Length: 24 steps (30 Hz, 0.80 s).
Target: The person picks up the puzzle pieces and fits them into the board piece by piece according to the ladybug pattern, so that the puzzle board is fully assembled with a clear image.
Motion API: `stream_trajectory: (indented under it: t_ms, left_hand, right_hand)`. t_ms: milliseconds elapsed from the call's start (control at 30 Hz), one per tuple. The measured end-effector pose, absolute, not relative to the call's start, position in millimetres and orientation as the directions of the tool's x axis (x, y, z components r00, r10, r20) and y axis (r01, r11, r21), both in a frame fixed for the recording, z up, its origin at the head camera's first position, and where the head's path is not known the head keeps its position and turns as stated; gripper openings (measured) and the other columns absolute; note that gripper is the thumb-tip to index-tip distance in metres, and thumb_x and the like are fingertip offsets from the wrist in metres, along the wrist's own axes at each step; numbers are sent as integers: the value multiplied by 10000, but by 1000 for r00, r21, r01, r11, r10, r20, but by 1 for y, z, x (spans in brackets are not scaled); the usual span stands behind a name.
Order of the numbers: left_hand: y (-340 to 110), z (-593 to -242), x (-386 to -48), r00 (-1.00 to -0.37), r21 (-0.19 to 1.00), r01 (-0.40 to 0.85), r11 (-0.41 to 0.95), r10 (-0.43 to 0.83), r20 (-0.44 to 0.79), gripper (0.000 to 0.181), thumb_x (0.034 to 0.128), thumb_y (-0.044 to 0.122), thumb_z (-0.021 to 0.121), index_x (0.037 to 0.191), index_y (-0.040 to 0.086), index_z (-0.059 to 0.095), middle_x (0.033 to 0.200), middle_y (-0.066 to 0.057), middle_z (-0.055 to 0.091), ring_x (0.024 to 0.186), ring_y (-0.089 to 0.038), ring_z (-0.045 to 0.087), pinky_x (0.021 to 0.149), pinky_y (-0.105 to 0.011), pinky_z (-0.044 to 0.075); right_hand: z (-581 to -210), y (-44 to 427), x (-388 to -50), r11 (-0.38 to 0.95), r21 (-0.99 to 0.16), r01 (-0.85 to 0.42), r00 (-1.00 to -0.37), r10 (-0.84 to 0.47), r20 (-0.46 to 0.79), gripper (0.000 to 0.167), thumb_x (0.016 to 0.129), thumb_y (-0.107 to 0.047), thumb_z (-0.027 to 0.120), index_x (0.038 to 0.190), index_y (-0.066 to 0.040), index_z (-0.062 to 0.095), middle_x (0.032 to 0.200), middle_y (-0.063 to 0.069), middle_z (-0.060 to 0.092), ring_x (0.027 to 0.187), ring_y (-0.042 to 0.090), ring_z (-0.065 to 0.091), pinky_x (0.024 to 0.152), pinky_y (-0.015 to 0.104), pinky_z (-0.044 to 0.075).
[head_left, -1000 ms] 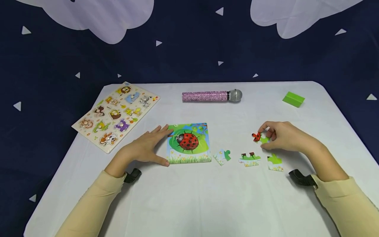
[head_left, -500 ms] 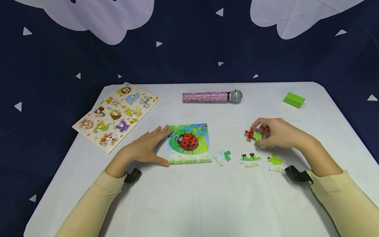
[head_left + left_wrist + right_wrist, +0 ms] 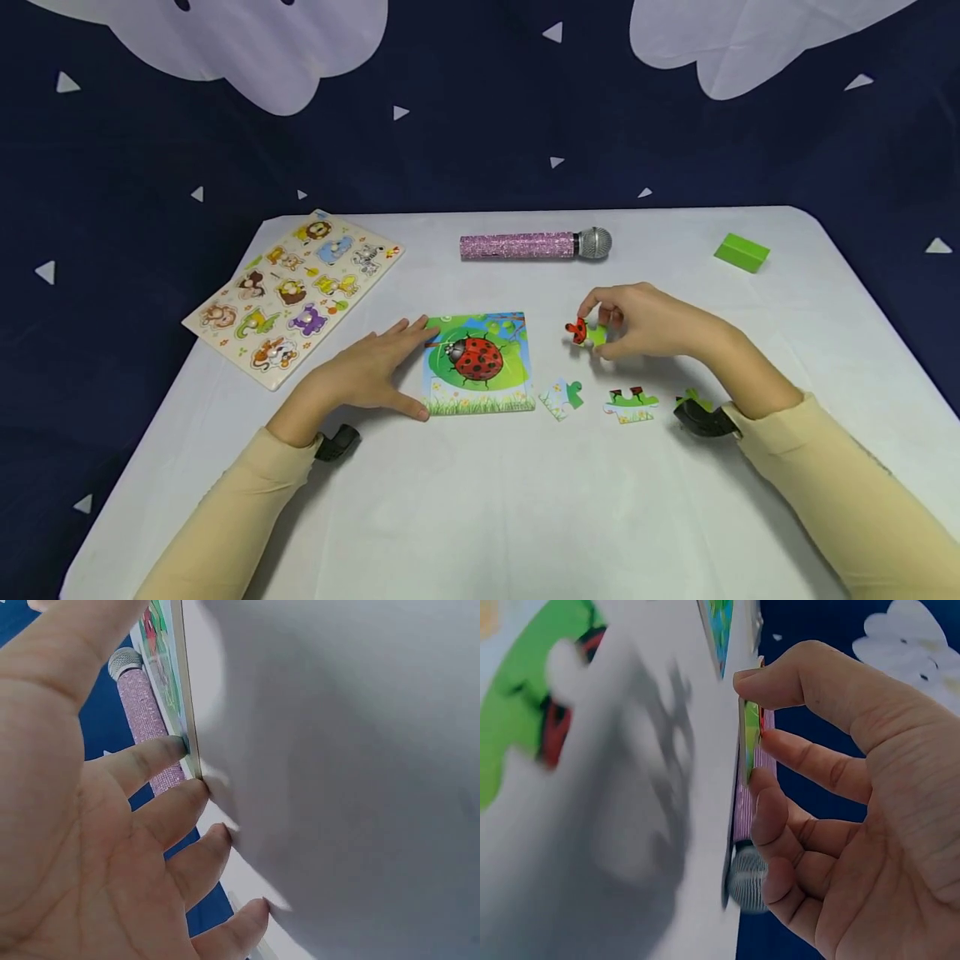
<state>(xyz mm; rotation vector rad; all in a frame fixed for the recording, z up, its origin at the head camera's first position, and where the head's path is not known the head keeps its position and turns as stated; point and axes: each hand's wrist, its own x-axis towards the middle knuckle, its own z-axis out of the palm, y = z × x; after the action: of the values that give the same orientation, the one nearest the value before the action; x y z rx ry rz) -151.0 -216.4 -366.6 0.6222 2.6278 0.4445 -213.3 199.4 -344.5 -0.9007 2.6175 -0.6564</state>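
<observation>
Puzzle pc (image 3: 596,335) btwn R thumb (image 3: 817,679) & fingers (image 3: 814,759).

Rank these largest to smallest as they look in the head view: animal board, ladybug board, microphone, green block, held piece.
1. Animal board
2. Ladybug board
3. Microphone
Smallest, too close to rank: green block and held piece, which the right hand partly covers.

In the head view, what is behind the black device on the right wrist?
A jigsaw piece: its green upper part shows just beyond the black device. The rest is covered; its print cannot be seen.
</observation>
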Motion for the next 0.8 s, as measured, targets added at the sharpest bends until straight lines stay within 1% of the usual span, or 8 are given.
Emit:
stream_trajectory:
  t_ms: [300, 400, 633, 800]
  left_hand:
    - [-211, -366, -156, -810, 392, 370, 842, 499, -307, 1258, 761, 570, 939, 1721, 131, 253, 1815, -132, 137, 1671, -456, 120, 1295, -757, 176]
    - [-211, -367, -156, -812, 389, 368, 845, 496, -308, 1258, 760, 576, 938, 1721, 137, 255, 1815, -128, 137, 1672, -453, 119, 1294, -755, 183]
    - [-211, -367, -157, -815, 382, 359, 852, 485, -316, 1268, 753, 591, 936, 1726, 161, 245, 1818, -107, 126, 1680, -434, 104, 1300, -749, 179]
    - [-210, -367, -158, -815, 376, 364, 853, 486, -315, 1272, 756, 607, 927, 1729, 168, 235, 1818, -113, 122, 1678, -441, 102, 1300, -748, 181]
  right_hand:
    - [-342, 162, -217, 657, -510, -555, -704, -698, -133, 459, 833, -182, 848, 1265, -162, 694, 1003, 7, 724, 928, 194, 644, 840, 380, 544]
    - [-342, 151, -218, 640, -517, -569, -679, -720, -143, 457, 838, -181, 851, 1266, -164, 690, 1004, 1, 720, 932, 187, 642, 846, 373, 544]
    - [-351, 129, -221, 592, -516, -619, -618, -773, -144, 434, 843, -204, 877, 1238, -170, 700, 986, -1, 724, 874, 163, 618, 816, 366, 538]
    - [-359, 117, -224, 564, -514, -646, -581, -800, -148, 419, 833, -206, 883, 1219, -190, 722, 998, -5, 718, 904, 165, 616, 877, 401, 531]
